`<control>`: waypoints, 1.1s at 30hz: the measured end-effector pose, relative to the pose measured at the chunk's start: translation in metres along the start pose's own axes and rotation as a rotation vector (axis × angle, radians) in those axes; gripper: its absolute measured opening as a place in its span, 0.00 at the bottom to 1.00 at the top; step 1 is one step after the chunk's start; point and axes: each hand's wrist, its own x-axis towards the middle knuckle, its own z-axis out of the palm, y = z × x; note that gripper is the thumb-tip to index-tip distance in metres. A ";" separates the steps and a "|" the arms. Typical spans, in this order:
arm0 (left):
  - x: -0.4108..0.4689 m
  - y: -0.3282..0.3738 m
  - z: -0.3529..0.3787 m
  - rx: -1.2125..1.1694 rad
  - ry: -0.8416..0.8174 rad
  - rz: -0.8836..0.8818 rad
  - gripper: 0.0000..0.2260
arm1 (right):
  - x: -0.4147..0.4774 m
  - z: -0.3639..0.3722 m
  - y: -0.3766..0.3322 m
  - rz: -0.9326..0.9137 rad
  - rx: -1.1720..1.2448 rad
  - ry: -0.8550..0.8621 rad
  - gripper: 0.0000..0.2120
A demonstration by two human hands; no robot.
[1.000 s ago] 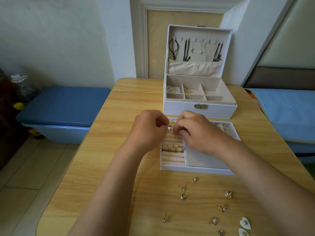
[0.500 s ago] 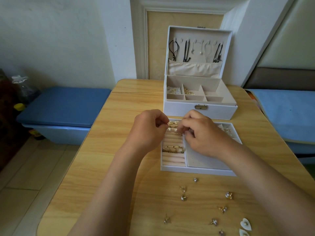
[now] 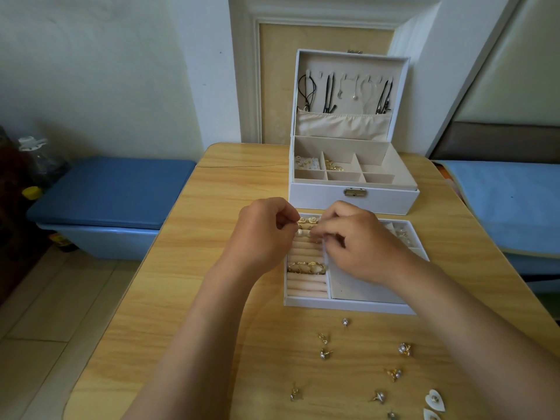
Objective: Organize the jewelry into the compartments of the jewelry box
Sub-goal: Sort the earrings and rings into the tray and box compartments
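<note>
Hovering over a white tray with cream ring rolls (image 3: 348, 306) on the light wooden desk (image 3: 227, 183), the left hand (image 3: 260, 234) and right hand (image 3: 363, 244) are curling their fingers (image 3: 285, 219) towards small gold earrings (image 3: 309, 220) seated in the far rolls. Whether they are gripping one cannot be told. An open white jewelry box (image 3: 353, 201) is standing just behind.

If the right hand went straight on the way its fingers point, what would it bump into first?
The right hand would likely meet the gold rings in the ring rolls first, the left hand just beyond; depth is unclear.
</note>
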 end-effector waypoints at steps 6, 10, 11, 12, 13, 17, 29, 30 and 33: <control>0.000 -0.001 -0.003 0.004 0.000 -0.011 0.06 | -0.004 -0.002 0.001 0.064 0.031 0.044 0.11; -0.001 0.001 -0.002 0.013 -0.006 -0.005 0.06 | -0.004 0.000 -0.002 0.041 0.008 0.049 0.09; -0.001 0.001 -0.002 0.013 -0.005 -0.004 0.06 | -0.004 0.001 -0.002 0.037 0.014 0.043 0.08; 0.000 0.001 -0.002 0.013 -0.004 -0.004 0.06 | -0.004 0.001 -0.001 0.034 0.017 0.038 0.08; 0.000 0.001 -0.002 0.014 -0.004 -0.003 0.06 | -0.004 0.002 -0.001 0.031 0.019 0.040 0.08; -0.001 0.002 -0.004 0.011 -0.004 -0.001 0.06 | -0.006 0.004 -0.001 0.018 0.025 0.110 0.07; -0.001 0.001 -0.004 -0.003 -0.021 -0.020 0.06 | -0.004 0.000 -0.004 0.095 0.032 0.092 0.09; -0.001 0.001 -0.004 -0.027 -0.019 -0.026 0.06 | -0.002 0.000 -0.007 0.107 0.072 0.118 0.08; -0.001 0.001 -0.004 -0.131 -0.006 -0.049 0.06 | 0.005 -0.002 -0.014 0.209 0.298 0.137 0.07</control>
